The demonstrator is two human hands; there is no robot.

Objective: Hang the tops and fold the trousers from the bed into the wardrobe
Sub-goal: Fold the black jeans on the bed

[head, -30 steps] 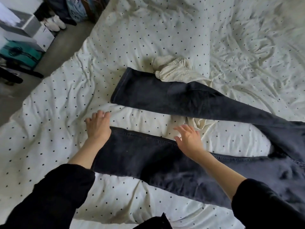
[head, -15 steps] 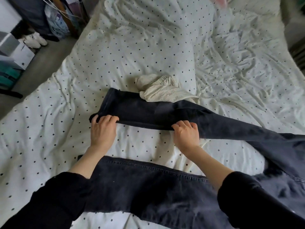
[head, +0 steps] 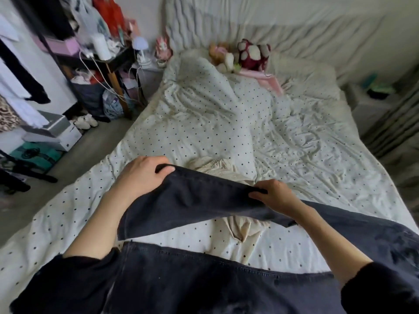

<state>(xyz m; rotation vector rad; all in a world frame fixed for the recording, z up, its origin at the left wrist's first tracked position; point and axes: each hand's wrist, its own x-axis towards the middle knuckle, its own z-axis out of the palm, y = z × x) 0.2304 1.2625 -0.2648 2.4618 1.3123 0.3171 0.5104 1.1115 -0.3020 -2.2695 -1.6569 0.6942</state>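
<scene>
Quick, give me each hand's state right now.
Left hand: grips the hem end of the dark jeans leg.
Right hand: grips the same leg further along.

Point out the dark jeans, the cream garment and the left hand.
dark jeans (head: 192,200), head view, lifted leg panel.
cream garment (head: 240,227), head view, part below the lifted leg.
left hand (head: 140,175), head view, back of hand.

I see the dark trousers (head: 192,200) as heavy matt denim, faintly faded, with stitched seams. Behind them a cream garment (head: 217,166) looks like soft, crinkled cotton. The bed (head: 226,128) under the trousers wears a thin, creased, matt dotted cloth cover.
</scene>
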